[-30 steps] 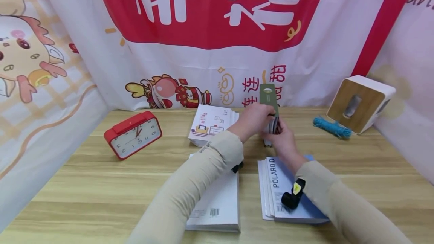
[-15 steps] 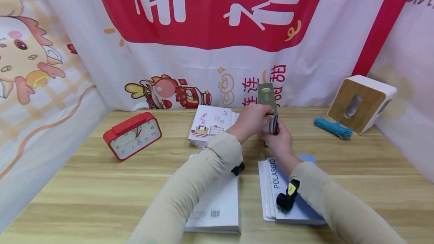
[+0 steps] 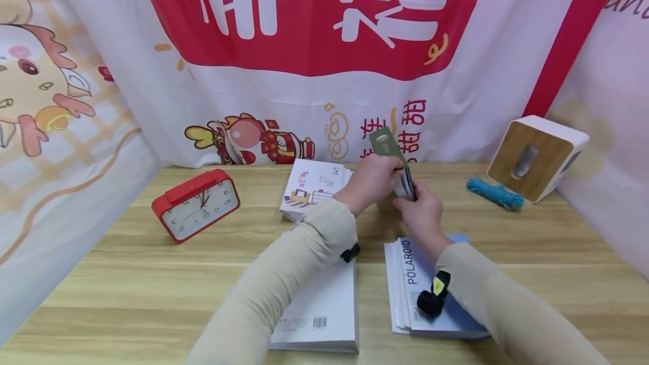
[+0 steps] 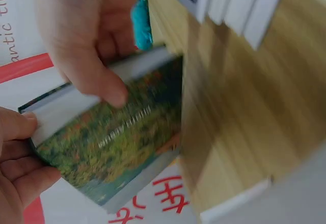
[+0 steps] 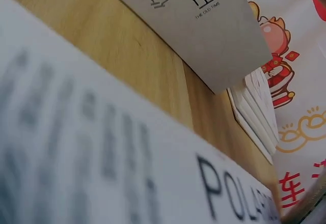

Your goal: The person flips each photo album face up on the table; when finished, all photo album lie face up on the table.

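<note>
A small stack of thin booklets (image 3: 385, 142) with a green top cover is held off the table, tilted, near the back wall. My left hand (image 3: 372, 176) grips its upper part, and my right hand (image 3: 423, 210) holds the lower right end, where layered edges show. In the left wrist view, a face with a printed foliage picture (image 4: 117, 147) and white lettering is visible. The left hand's fingers (image 4: 46, 180) hold one edge there. From above, the right thumb (image 4: 114, 91) lies on the picture side.
Behind my left wrist sits a white illustrated stack (image 3: 311, 185). Nearer are a thick white book (image 3: 324, 308) and a POLAROID book stack (image 3: 431, 286). A red clock (image 3: 198, 204) stands left; blue cord (image 3: 494, 193) and a wood-fronted white box (image 3: 522, 156) are right.
The upper end of the green-covered stack has swung left, so the stack leans more. Both hands keep their hold and have shifted only slightly.
</note>
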Demonstrator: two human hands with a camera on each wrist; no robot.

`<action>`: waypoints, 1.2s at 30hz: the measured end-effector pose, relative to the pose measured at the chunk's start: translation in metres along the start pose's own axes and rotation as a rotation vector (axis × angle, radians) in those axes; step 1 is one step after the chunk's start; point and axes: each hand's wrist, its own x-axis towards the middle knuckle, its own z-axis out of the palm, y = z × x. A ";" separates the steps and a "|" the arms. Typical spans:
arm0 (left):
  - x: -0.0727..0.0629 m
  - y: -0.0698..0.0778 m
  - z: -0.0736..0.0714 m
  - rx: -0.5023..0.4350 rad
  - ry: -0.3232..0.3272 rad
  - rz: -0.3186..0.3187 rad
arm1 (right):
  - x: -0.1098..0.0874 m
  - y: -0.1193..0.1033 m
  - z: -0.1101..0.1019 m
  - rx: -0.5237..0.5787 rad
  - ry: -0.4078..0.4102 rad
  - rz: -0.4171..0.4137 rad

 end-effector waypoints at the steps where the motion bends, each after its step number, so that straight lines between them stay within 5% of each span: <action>1: 0.000 -0.001 -0.001 -0.016 0.010 -0.007 | 0.000 -0.001 -0.002 -0.021 0.001 -0.019; 8: 0.002 -0.009 -0.011 -0.122 0.078 -0.076 | 0.012 -0.010 -0.031 -0.134 -0.076 -0.142; 16: -0.004 -0.004 -0.001 -0.232 0.106 -0.183 | 0.028 -0.010 -0.068 -0.325 -0.170 -0.389; 24: -0.002 0.008 0.003 -0.392 0.018 -0.293 | 0.041 -0.002 -0.097 -0.370 -0.327 -0.477; 36: 0.000 0.007 0.025 -0.635 -0.119 -0.519 | 0.043 0.027 -0.104 -0.563 -0.340 -0.758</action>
